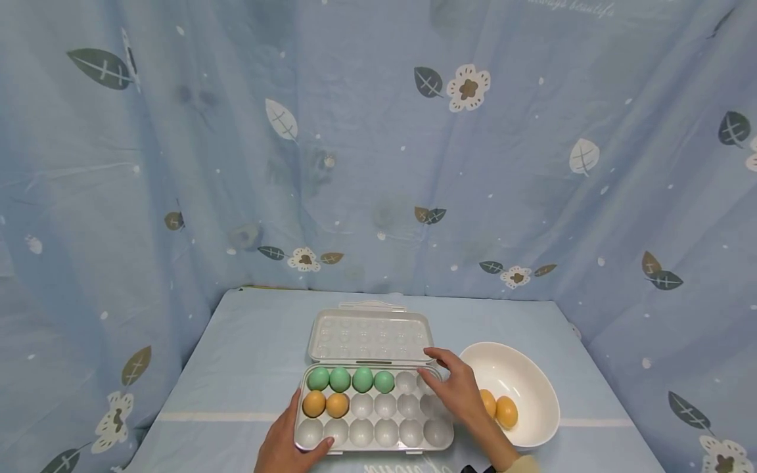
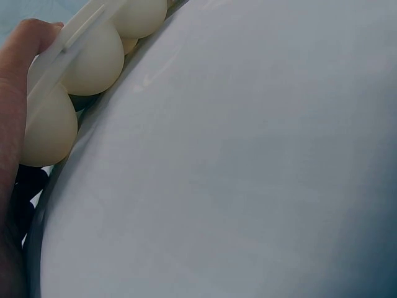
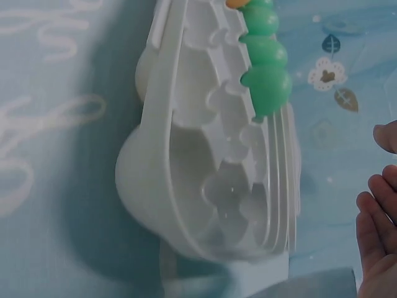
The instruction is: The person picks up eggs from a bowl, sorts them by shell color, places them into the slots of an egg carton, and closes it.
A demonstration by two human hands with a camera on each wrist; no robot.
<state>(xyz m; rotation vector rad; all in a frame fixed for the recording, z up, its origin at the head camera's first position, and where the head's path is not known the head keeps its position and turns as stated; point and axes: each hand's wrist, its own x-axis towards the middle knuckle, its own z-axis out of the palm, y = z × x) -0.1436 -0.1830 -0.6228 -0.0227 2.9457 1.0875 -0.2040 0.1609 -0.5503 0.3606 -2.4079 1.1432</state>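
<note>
A clear plastic egg box (image 1: 362, 447) lies on the cloth with its lid (image 1: 372, 336) folded back behind it. Several green eggs (image 1: 363, 379) fill the left part of its back row. Two orange eggs (image 1: 337, 405) sit at the left of the middle row, and the front-row cups hold nothing. My left hand (image 1: 288, 443) grips the box's front left corner, thumb on the front rim. Over the box's right end is my right hand (image 1: 454, 389), thumb and fingers spread apart with nothing between them. The right wrist view shows its fingers (image 3: 373, 217) off the box.
A white bowl (image 1: 545, 378) stands right of the box, close to my right forearm, with two orange eggs (image 1: 506, 412) visible inside. Light blue cloth (image 1: 260, 355) covers the table. A patterned curtain (image 1: 367, 164) hangs behind and at both sides.
</note>
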